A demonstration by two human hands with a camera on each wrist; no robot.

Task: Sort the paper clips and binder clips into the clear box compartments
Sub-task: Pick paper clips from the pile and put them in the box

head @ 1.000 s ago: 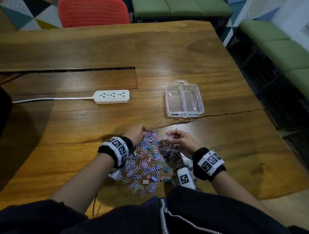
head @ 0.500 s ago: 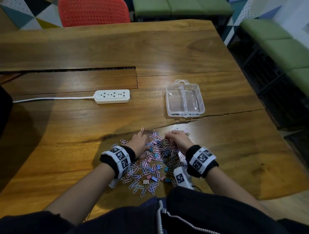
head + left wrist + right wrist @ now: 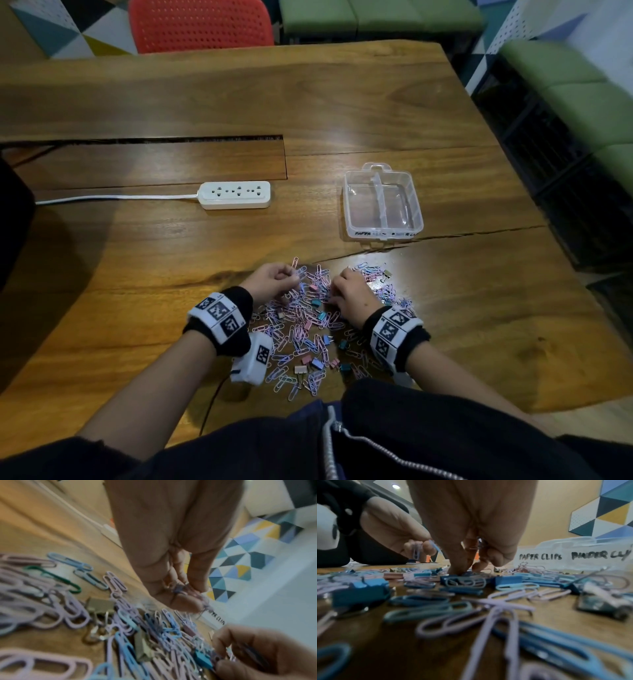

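Note:
A pile of pastel paper clips and small binder clips lies on the wooden table close to me. My left hand is at the pile's far left edge, its fingers curled round several paper clips. My right hand is at the pile's far right, fingertips pressed down among the clips and pinching there, with paper clips tucked in its curled fingers. The clear two-compartment box stands beyond the pile, open and empty. Its front is labelled for paper clips and binder clips.
A white power strip with its cord lies to the left of the box. A long recessed slot runs across the table behind it. A red chair and green benches stand past the table's edges.
My right hand has shifted a little left, deeper into the pile. My left hand dipped into the clips and now holds a few raised at the pile's far edge.

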